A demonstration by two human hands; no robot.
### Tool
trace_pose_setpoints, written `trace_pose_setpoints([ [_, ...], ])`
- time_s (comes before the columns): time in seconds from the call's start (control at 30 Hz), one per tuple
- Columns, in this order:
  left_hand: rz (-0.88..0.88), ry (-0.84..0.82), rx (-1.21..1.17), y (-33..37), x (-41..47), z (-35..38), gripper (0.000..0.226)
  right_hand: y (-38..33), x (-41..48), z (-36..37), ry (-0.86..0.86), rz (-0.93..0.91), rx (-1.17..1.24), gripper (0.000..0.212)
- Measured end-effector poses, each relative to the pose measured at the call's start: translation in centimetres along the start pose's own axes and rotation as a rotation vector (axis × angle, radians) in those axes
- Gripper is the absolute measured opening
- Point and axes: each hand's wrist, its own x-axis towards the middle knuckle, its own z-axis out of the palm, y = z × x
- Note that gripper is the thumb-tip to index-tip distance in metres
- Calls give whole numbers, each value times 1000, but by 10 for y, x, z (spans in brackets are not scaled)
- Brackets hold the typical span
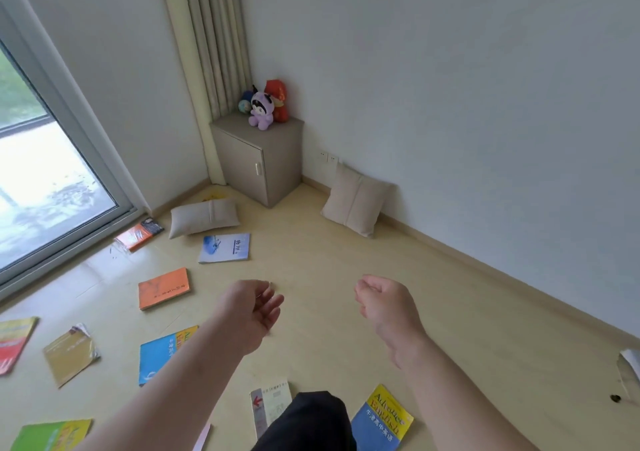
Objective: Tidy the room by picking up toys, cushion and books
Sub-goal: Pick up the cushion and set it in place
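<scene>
A cabinet (258, 160) stands in the far corner with the curtain (214, 42) behind it and 3 or 4 soft toys (265, 106) on top. 1 cushion (356, 205) leans against the right wall just right of the cabinet, and another cushion (204, 217) lies on the floor (346, 260) to its left, near the glass door (41, 160). Books (225, 248) lie scattered over the floor's left and near parts, well apart from each other.

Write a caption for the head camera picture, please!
Two empty hands reach over books and cushions.
</scene>
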Motion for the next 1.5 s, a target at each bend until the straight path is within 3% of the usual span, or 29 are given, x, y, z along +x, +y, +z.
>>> trace_pose_setpoints([
  [0.27, -30, 64, -55, 41, 108, 90, 16, -29, 142, -42, -18, -31, -112, 43],
  [0.47, -87, 89, -33, 96, 240, 205, 14, -73, 309, -70, -5, 1, -205, 43],
  [0.77, -66, 69, 13, 199, 349, 365, 9, -159, 505, -66, -65, -1, -242, 11],
  [0.93, -42, 110, 18, 245, 416, 417, 8, -183, 607, -61, -116, 46, -281, 45],
  [1.2, -53, 174, 81, 292, 536, 516, 10, -178, 805, -61, -209, 132, -457, 43],
  [1.4, -161, 243, 104, 322, 641, 600, 11, -173, 975, -61, -364, 226, -646, 48],
  [1.5, -174, 241, 134, 338, 689, 634, 10, -166, 1042, -56, -403, 247, -805, 39],
])
